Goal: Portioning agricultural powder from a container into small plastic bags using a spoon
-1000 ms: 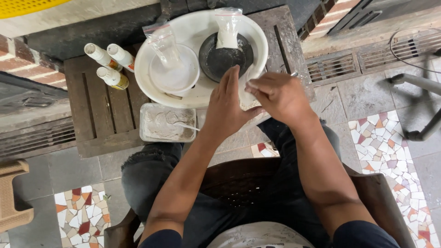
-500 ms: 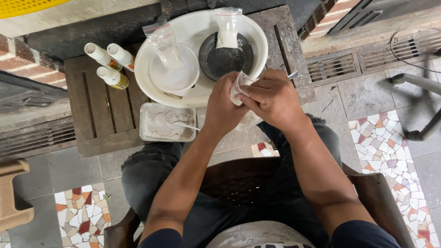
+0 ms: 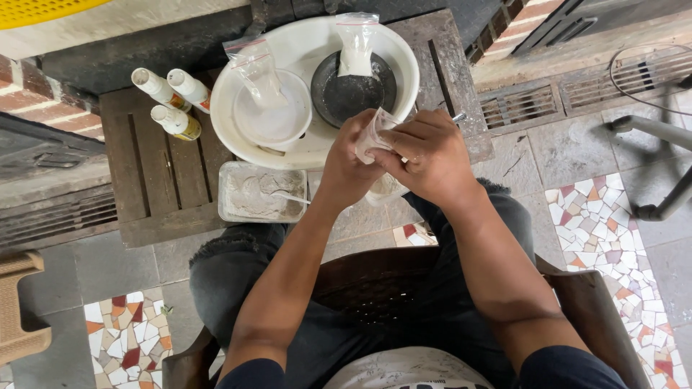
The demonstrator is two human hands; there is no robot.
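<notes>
My left hand [image 3: 349, 162] and my right hand [image 3: 424, 153] meet over the near rim of a large white basin [image 3: 404, 54], both gripping a small clear plastic bag [image 3: 370, 133] between their fingers. Inside the basin sit a white bowl [image 3: 277, 119] with a clear bag of white powder [image 3: 254, 66] leaning in it, and a dark bowl [image 3: 353, 94] holding another bag of white powder [image 3: 357, 43]. A clear rectangular tray [image 3: 249, 191] of white powder with a spoon [image 3: 292, 196] lies just left of my left wrist.
Three small white bottles [image 3: 173, 101] lie on the dark wooden bench [image 3: 155, 180] left of the basin. A floor drain grate [image 3: 519, 104] is at the right, with a metal stand leg [image 3: 667, 173] beyond it. I sit on a wooden chair [image 3: 577, 302] over mosaic tiles.
Both hands have drawn together and lifted the small clear bag, which now stands up between the fingers; earlier the left hand was spread flat over it.
</notes>
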